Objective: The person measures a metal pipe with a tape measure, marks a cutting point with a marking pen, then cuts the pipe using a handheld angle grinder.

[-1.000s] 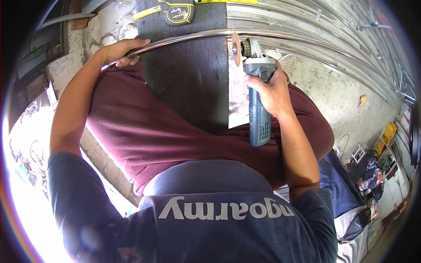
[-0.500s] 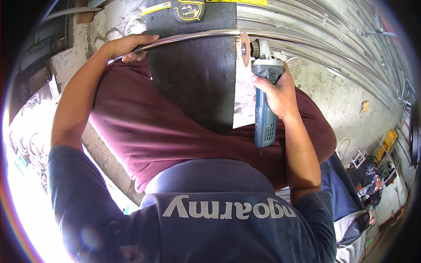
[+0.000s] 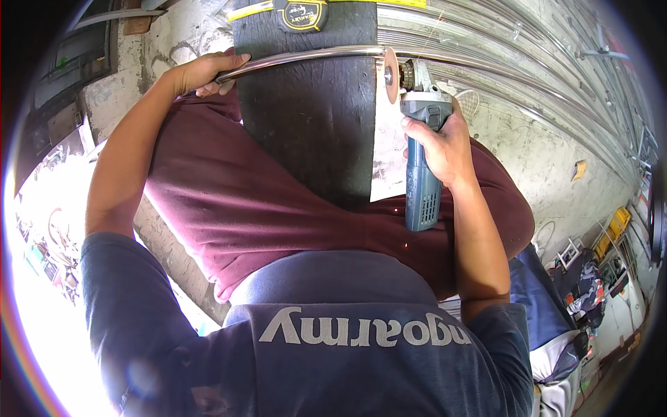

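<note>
A shiny metal tube (image 3: 313, 53) lies across a dark board (image 3: 306, 125). Near its left part, my left hand (image 3: 208, 73) is wrapped round it. My right hand (image 3: 441, 142) grips the blue body of an angle grinder (image 3: 422, 187). The grinder's thin reddish-brown disc (image 3: 392, 76) stands upright, its top edge at the tube just past the board's right edge. A few small orange sparks show near the grinder's lower end.
A black and yellow tape measure (image 3: 301, 14) sits at the board's far end, with yellow tape beside it. Long metal tubes (image 3: 535, 55) lie on the floor at the upper right. A blue cloth, yellow object (image 3: 613, 231) and other clutter are at the right.
Small sparks have appeared by the grinder's lower end and near the top. Both hands keep their holds, and the view has shifted slightly.
</note>
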### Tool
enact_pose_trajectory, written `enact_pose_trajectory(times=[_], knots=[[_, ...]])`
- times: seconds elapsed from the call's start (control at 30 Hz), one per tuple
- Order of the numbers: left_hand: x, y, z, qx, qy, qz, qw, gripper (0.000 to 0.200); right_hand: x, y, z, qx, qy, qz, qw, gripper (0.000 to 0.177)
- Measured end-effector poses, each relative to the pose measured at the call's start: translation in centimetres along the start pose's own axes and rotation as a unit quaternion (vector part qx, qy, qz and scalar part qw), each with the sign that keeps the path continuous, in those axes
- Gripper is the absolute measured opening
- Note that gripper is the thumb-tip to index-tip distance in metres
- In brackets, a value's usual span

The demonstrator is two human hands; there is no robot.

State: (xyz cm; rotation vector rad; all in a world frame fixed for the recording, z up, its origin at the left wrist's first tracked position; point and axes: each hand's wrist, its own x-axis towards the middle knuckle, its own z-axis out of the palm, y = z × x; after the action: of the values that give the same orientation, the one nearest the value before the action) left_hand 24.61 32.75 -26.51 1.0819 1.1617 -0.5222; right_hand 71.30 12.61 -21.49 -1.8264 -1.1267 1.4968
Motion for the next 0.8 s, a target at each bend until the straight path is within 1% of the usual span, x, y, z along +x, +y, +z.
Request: enact_pose_trajectory(times=[0.1, 0.2, 0.3, 0.4, 0.47, 0.5, 0.57, 0.7, 0.8], knots=[[0.3, -0.8, 0.2, 0.031, 0.020, 0.030, 0.999, 0.079, 0.0, 0.2, 0.1, 0.011, 0.000, -0.003, 1.000, 0.065], [0.3, -1.0, 0.4, 0.049, 0.031, 0.046, 0.997, 0.080, 0.1, 0.3, 0.2, 0.008, 0.007, -0.006, 1.000, 0.064], [-0.1, -0.8, 0.8, 0.070, 0.057, 0.049, 0.995, 0.082, 0.1, 0.1, 0.1, -0.002, 0.006, -0.006, 1.000, 0.063], [-0.5, -0.5, 1.4, 0.080, 0.069, 0.071, 0.992, 0.091, 0.1, -0.1, 0.1, 0.000, 0.004, -0.007, 1.000, 0.062], [-0.8, -0.3, 1.7, 0.090, 0.089, 0.064, 0.990, 0.091, 0.1, -0.2, 0.1, 0.006, 0.005, -0.018, 1.000, 0.054], [-0.9, -0.3, 1.8, 0.095, 0.099, 0.061, 0.989, 0.091, 0.0, -0.4, 0.2, 0.009, 0.005, -0.028, 1.000, 0.047], [-1.2, -0.1, 2.2, 0.093, 0.111, 0.072, 0.987, 0.089, 0.0, -0.6, 0.3, 0.016, 0.004, -0.038, 0.999, 0.039], [-1.5, 0.1, 2.6, 0.098, 0.125, 0.079, 0.984, 0.088, -0.1, -0.7, 0.4, 0.016, 0.009, -0.045, 0.999, 0.040], [-1.6, 0.1, 2.8, 0.111, 0.138, 0.090, 0.980, 0.089, 0.2, -0.1, 0.2, -0.023, 0.017, -0.097, 0.995, 0.041]])
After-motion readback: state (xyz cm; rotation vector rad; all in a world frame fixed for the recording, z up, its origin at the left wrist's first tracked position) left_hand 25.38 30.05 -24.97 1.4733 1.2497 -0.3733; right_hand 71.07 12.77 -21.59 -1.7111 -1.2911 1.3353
